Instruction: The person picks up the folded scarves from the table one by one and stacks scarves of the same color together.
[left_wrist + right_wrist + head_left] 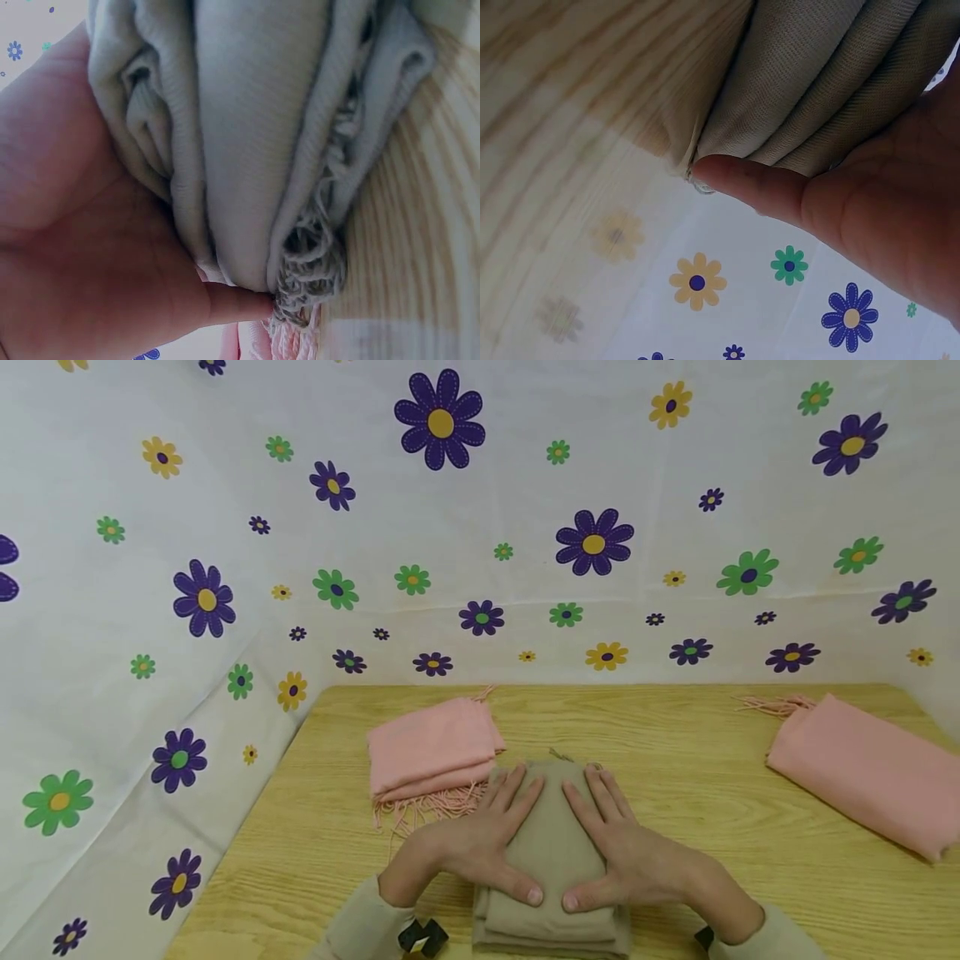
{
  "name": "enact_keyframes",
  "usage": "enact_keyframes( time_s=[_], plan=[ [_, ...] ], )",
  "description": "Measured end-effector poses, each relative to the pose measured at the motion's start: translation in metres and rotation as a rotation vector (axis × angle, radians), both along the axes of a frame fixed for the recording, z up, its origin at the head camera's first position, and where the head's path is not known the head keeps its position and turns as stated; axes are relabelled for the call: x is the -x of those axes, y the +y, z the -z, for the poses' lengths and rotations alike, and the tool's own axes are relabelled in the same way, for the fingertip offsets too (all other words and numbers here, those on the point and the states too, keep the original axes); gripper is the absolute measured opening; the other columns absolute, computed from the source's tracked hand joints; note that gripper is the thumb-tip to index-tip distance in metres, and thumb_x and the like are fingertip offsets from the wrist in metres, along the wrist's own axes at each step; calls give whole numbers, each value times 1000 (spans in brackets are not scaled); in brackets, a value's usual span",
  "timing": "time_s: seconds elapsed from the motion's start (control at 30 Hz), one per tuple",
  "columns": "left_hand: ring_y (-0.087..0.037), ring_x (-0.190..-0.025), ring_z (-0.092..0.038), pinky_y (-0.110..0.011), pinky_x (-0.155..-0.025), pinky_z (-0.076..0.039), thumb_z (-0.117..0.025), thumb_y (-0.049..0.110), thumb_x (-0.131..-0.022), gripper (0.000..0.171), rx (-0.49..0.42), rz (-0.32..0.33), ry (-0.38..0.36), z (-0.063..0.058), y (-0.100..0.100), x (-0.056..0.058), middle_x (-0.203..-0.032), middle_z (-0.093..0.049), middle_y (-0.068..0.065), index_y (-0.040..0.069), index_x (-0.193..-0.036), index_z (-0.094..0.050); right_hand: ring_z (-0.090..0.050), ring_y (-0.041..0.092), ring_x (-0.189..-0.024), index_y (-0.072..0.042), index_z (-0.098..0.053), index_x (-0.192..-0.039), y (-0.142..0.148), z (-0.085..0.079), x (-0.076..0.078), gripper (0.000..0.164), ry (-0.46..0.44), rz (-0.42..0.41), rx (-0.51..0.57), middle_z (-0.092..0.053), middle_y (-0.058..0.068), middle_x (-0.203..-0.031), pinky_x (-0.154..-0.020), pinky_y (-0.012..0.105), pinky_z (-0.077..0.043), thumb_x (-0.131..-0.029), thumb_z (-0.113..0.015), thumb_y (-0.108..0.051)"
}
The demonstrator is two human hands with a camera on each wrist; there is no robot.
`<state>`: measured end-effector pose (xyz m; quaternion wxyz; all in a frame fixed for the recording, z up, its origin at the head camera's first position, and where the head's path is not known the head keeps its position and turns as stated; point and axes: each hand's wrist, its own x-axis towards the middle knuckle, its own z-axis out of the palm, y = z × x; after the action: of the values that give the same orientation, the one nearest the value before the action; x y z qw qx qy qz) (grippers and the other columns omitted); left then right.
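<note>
A folded beige scarf [558,827] lies in a thick stack near the front of the wooden table, in the middle of the head view. My left hand [483,843] rests on its left side with fingers spread, and my right hand [633,852] mirrors it on the right. Both thumbs lie on top, pointing toward each other. The left wrist view shows the stack's layered folds [247,135] and knotted fringe [307,262] beside the left hand [90,247]. In the right wrist view the right hand [885,202] touches the smoother layers [795,82].
A folded pink scarf [431,747] with loose fringe lies just beyond the left hand. Another pink scarf [870,772] lies at the table's right side. A white flower-print cloth [495,485] hangs behind the wooden table [675,735] and along its left edge.
</note>
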<state>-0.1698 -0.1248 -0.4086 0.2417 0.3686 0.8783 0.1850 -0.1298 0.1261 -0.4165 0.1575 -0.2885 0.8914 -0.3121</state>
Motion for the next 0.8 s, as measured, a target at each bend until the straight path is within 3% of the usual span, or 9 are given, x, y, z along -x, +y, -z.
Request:
enact_keyframes(
  time_s=[0.5, 0.8],
  plan=[
    [-45, -146, 21, -65, -115, -9, -72, 54, -84, 119, -14, 3, -19, 0, -2, -3, -162, 23, -18, 17, -159, 13, 21, 41, -147, -7, -3, -160, -1, 4, 0, 118, -27, 12, 13, 18, 23, -162, -110, 65, -25, -81, -71, -64],
    [-46, -146, 18, -64, -115, -11, -72, 53, -85, 118, -6, 3, 8, 1, -3, -1, -162, 20, -19, 16, -159, 12, 19, 45, -146, -6, -2, -159, 0, 1, -1, 118, -3, -1, 26, 17, 26, -161, -108, 67, -27, -82, -72, -61]
  ],
)
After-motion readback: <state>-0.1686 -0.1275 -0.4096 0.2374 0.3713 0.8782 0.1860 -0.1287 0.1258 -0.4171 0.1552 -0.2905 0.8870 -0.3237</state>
